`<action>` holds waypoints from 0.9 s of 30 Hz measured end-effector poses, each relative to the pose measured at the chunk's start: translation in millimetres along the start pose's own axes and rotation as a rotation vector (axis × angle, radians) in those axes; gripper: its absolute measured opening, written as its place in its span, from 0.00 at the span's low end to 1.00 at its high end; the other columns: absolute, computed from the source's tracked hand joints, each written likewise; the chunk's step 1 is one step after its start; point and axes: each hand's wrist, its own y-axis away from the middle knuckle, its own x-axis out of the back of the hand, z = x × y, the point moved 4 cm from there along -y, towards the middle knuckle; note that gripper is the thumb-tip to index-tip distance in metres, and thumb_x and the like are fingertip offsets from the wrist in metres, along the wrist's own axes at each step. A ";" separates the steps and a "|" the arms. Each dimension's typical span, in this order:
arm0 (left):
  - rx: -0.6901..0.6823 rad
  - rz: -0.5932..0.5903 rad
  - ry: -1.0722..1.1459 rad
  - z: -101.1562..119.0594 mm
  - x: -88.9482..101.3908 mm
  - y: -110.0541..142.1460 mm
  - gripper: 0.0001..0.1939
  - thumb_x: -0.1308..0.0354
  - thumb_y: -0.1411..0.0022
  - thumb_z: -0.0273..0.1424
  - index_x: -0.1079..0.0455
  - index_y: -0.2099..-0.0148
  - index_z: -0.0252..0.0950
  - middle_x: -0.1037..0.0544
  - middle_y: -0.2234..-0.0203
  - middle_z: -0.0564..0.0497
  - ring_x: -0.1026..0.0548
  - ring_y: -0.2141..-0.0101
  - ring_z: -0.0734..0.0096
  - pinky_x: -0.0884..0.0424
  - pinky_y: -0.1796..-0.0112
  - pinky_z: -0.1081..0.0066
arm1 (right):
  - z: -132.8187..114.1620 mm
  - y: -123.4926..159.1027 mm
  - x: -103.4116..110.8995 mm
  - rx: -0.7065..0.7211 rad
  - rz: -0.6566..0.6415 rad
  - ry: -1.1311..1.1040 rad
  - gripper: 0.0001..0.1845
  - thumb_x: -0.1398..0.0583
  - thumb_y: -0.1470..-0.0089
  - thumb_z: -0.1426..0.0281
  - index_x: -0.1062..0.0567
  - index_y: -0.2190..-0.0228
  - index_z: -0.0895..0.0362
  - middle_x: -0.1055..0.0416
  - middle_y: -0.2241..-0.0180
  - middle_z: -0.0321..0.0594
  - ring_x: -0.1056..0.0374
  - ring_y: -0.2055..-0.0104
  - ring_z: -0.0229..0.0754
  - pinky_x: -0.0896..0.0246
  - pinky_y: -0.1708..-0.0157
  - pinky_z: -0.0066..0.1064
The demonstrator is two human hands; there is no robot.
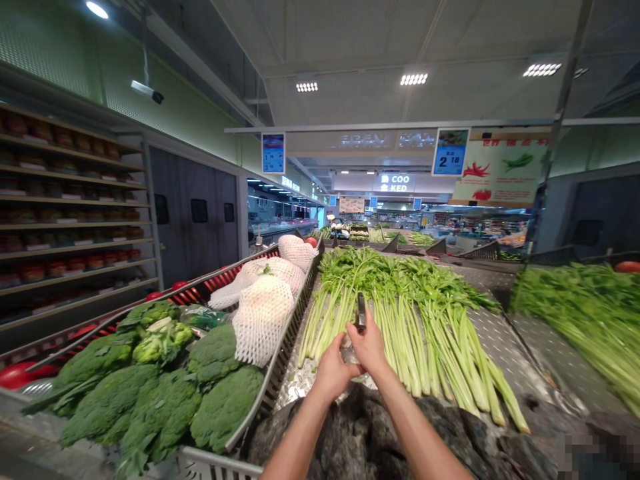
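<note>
At the center of the frame, in the head view, two bare hands are meeting over celery (395,320). The right hand (371,343) is gripping a small dark object (361,312), fingers apparently clamping on it. The left hand (334,373) is curving just beside, its thumb standing apart from the index finger; whether its hidden fingertips are holding anything, I cannot tell from here.

The celery is lying across the middle and right of center on the metal table (495,337), leaves pointing up the frame. By my judgement, the row is looking largely laid out, while the rightmost stalks are slanting and the handwork is appearing unfinished.

At lower left, a slatted crate (287,337) is holding broccoli (160,400) in front and pale produce in white foam nets (265,320) behind. Shelves at far left are carrying rows of jars (57,269), their contents being too indistinct to name.
</note>
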 end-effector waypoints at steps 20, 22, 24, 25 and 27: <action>0.024 -0.007 -0.058 16.6 -6.6 0.3 0.34 0.38 0.67 0.29 0.40 0.53 0.36 0.30 0.60 0.49 0.32 0.60 0.65 0.38 0.60 0.70 | -2.8 -4.9 6.0 0.019 -0.118 0.131 0.23 0.49 0.56 0.62 0.38 0.58 0.60 0.32 0.68 0.42 0.35 0.68 0.41 0.41 0.69 0.32; 0.024 -0.004 -0.053 17.0 -7.4 0.3 0.34 0.38 0.67 0.28 0.41 0.52 0.35 0.30 0.60 0.48 0.32 0.60 0.66 0.38 0.60 0.71 | -1.5 -5.3 5.2 0.033 -0.115 0.137 0.23 0.49 0.56 0.63 0.38 0.57 0.60 0.32 0.67 0.43 0.36 0.68 0.41 0.41 0.68 0.32; 0.020 -0.002 -0.043 16.9 -8.2 -0.1 0.35 0.38 0.67 0.28 0.42 0.51 0.35 0.30 0.59 0.48 0.32 0.60 0.66 0.39 0.59 0.70 | -0.6 -5.6 5.3 0.050 -0.109 0.136 0.24 0.49 0.56 0.63 0.39 0.56 0.61 0.33 0.66 0.44 0.36 0.67 0.41 0.42 0.68 0.32; 0.017 -0.002 -0.038 16.9 -8.7 -0.4 0.36 0.38 0.67 0.28 0.42 0.51 0.34 0.30 0.59 0.47 0.32 0.61 0.66 0.39 0.59 0.70 | -0.2 -5.7 5.7 0.056 -0.105 0.137 0.25 0.49 0.56 0.64 0.40 0.55 0.61 0.33 0.66 0.44 0.36 0.66 0.41 0.42 0.67 0.32; 0.013 -0.007 -0.032 16.7 -9.9 -1.2 0.35 0.39 0.66 0.28 0.42 0.51 0.34 0.30 0.60 0.47 0.32 0.61 0.65 0.39 0.59 0.70 | 0.4 -5.7 7.0 0.059 -0.097 0.141 0.26 0.49 0.56 0.64 0.41 0.54 0.62 0.33 0.65 0.45 0.37 0.65 0.42 0.41 0.67 0.32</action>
